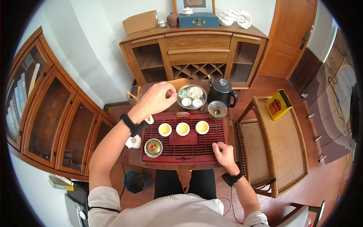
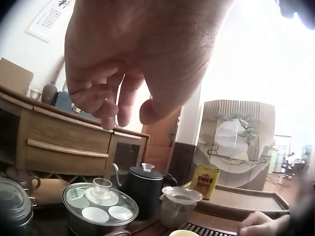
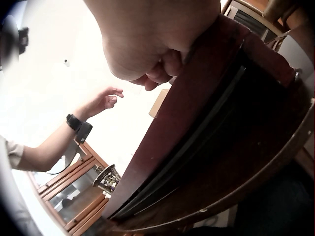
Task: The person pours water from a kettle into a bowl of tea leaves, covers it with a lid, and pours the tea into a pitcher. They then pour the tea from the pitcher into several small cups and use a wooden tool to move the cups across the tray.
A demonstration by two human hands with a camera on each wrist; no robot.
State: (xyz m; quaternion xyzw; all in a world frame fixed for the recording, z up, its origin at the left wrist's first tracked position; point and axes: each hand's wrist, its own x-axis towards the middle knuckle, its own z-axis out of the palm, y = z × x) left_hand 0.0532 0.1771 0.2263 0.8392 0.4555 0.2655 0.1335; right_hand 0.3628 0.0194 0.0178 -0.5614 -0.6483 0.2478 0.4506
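Note:
My left hand is raised beside a round glass-lidded container with white cups inside. In the left wrist view that hand hangs with loosely bent fingers, thumb apart, nothing between them. My right hand, fingers loosely curled and empty, rests at the right edge of a dark red slatted tray. Three white cups of yellow liquid stand on the tray: left, middle, right. A lidded bowl with a red knob sits at its front left.
A black kettle and a glass strainer vessel stand behind the tray on the right. A white pitcher is to its left. A yellow tin stands on a wicker stand; a bin is on the floor.

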